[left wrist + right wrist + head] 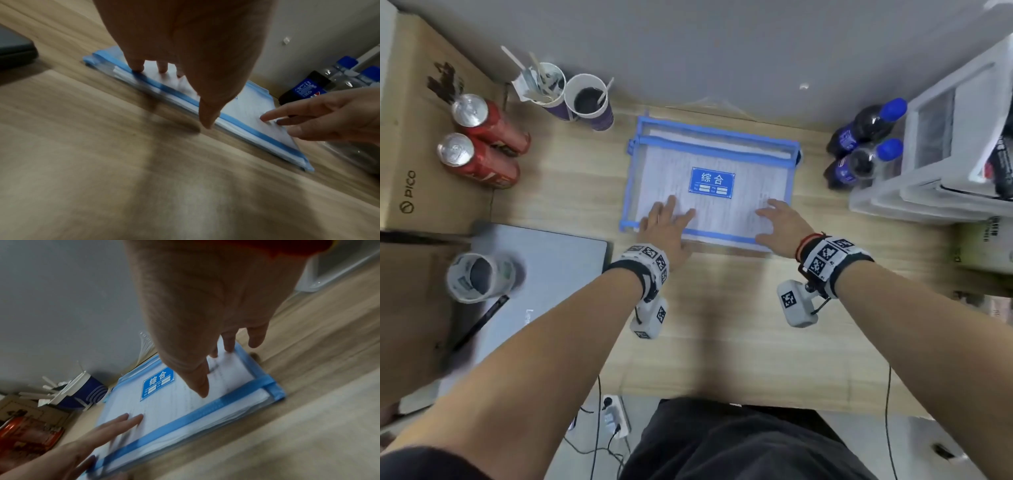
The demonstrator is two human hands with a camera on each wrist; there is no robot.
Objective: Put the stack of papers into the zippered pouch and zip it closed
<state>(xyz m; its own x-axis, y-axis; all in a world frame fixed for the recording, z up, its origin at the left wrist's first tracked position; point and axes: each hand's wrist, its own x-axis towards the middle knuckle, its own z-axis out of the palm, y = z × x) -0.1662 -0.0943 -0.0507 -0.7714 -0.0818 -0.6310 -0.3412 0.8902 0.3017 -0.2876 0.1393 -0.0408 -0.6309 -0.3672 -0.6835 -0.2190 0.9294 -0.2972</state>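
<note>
Hands [664, 226] [779, 224] rest flat on the paper-filled pouch [722, 164].

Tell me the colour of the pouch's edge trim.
Blue trim round the translucent pouch; clearest in the right wrist view.

2 red cans [479, 144] | 2 cola bottles [863, 147] | laptop [541, 274] | 2 paper cups [575, 96]

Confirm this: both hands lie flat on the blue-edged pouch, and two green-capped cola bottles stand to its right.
One detail is wrong: the two cola bottles have blue caps, not green, as the head view shows. The rest holds: left hand and right hand lie flat on the blue-edged pouch.
</note>
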